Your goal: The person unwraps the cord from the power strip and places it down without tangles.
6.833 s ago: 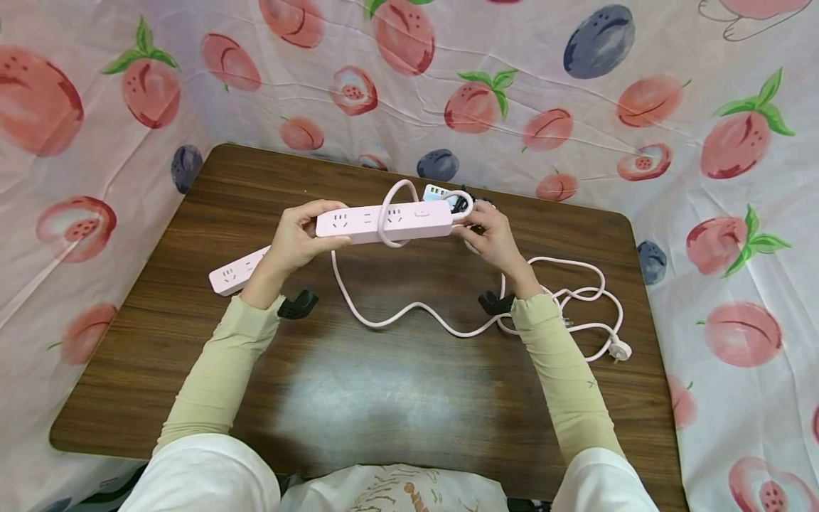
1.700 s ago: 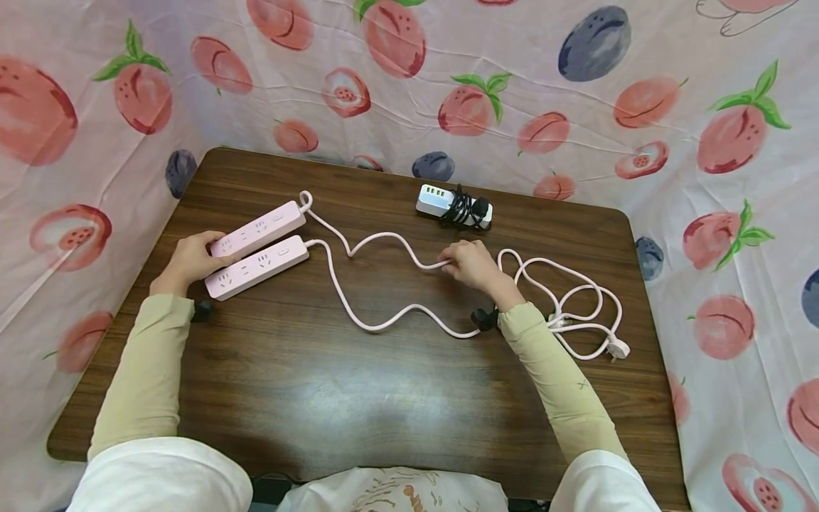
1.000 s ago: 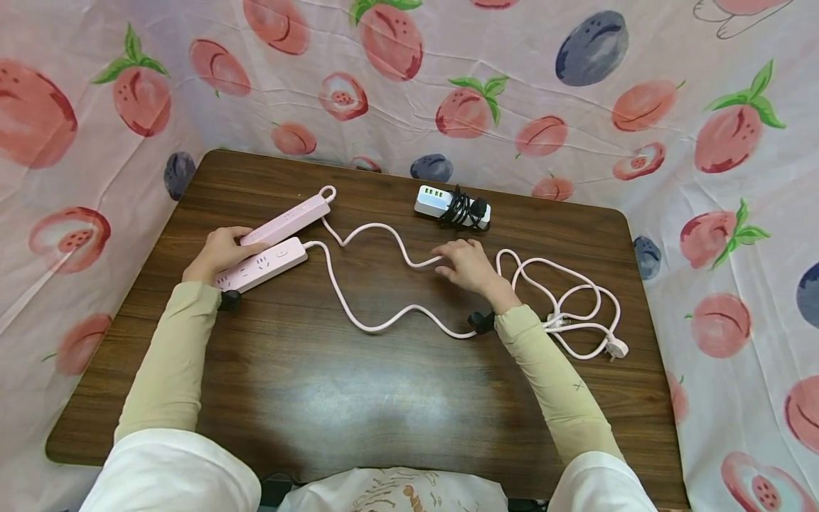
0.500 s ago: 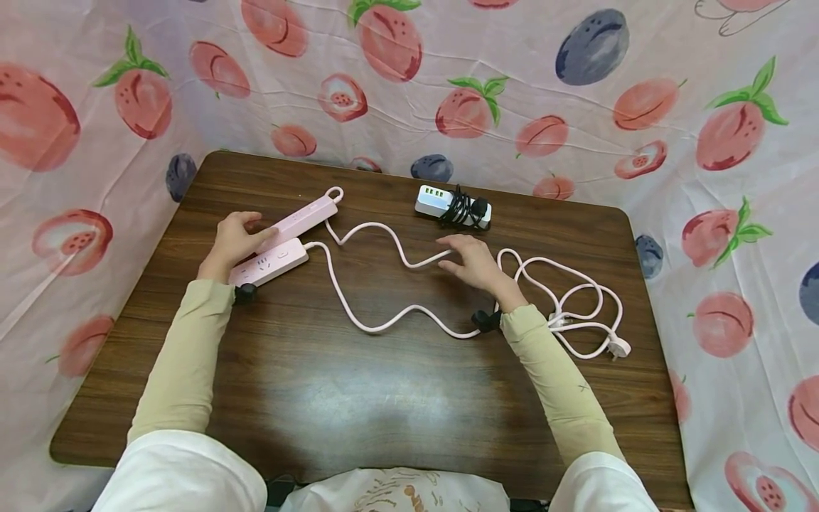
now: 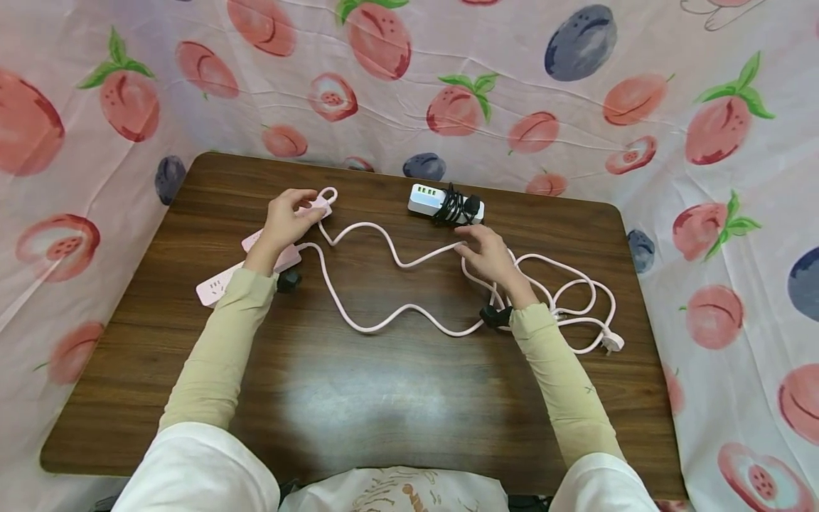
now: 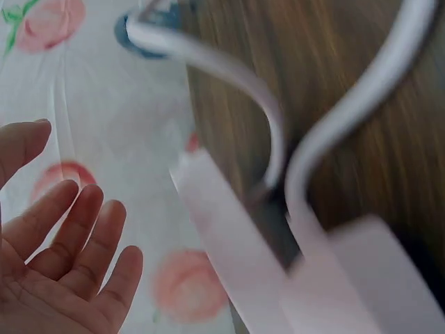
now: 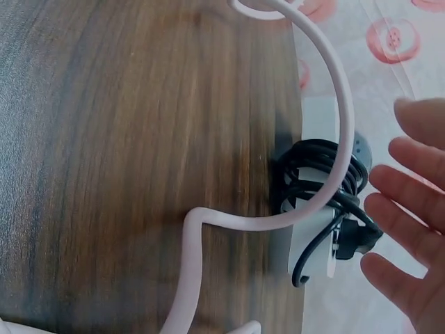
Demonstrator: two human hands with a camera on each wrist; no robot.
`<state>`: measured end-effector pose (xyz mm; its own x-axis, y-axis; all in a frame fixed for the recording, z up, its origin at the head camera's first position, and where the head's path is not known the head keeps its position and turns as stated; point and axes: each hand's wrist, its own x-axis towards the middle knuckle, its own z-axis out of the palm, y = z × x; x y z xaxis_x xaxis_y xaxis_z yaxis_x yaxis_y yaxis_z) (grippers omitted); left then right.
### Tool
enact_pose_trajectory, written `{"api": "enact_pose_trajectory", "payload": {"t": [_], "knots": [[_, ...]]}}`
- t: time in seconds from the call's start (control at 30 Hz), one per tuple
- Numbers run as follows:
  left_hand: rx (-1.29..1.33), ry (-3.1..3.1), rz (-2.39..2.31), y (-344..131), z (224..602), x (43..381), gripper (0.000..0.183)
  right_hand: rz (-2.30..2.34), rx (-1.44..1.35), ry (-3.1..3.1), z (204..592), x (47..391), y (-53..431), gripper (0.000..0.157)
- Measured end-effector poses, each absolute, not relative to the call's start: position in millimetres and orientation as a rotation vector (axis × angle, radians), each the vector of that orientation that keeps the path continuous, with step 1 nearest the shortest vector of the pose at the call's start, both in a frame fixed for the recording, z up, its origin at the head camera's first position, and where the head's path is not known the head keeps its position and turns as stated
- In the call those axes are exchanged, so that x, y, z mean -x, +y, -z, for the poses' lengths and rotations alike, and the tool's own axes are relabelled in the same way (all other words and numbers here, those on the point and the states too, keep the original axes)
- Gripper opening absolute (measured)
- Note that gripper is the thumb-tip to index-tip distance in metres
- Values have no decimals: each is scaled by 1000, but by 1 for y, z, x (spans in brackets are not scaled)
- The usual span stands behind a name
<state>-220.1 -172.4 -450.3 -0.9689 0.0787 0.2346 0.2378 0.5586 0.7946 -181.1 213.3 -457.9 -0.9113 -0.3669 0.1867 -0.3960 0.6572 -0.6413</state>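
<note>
Two pink power strips lie side by side at the table's left. My left hand [image 5: 284, 220] hovers over them, its fingers spread and relaxed in the left wrist view, holding nothing. It hides part of the farther power strip [image 5: 323, 205] and the nearer power strip [image 5: 216, 286]. A pale pink cord [image 5: 384, 233] runs from the farther strip toward my right hand [image 5: 491, 256]. In the right wrist view the right fingers [image 7: 410, 191] are apart and grip nothing, beside that cord. The nearer strip's cord [image 5: 358, 327] curves across the table's middle.
At the back edge lies a white power strip [image 5: 424, 201] with green ports, wrapped in black cord [image 5: 453, 208]. Looped pink cords [image 5: 591, 284] and a plug [image 5: 612, 342] lie at the right. A fruit-patterned cloth [image 5: 499, 43] hangs behind the brown table [image 5: 358, 398].
Both hands held a power strip aloft; it now lies beside the other. My left hand slid it up and right, then released it and moved right. The right hand let go of the cord.
</note>
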Motion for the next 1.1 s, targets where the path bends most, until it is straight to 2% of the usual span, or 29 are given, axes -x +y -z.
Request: {"api": "enact_pose_trajectory", "payload": {"t": [0.3, 0.5, 0.73, 1.1], "knots": [[331, -2598, 1548, -126, 446, 232, 38, -1181, -260, -2646, 459, 190, 213, 24], [298, -2556, 1746, -96, 447, 244, 39, -1216, -61, -2557, 459, 200, 211, 26], [125, -2562, 1899, -71, 458, 258, 42, -1212, 59, -2574, 457, 209, 210, 29], [20, -2624, 1981, -48, 474, 273, 50, -1194, 101, -2631, 458, 217, 208, 33]]}}
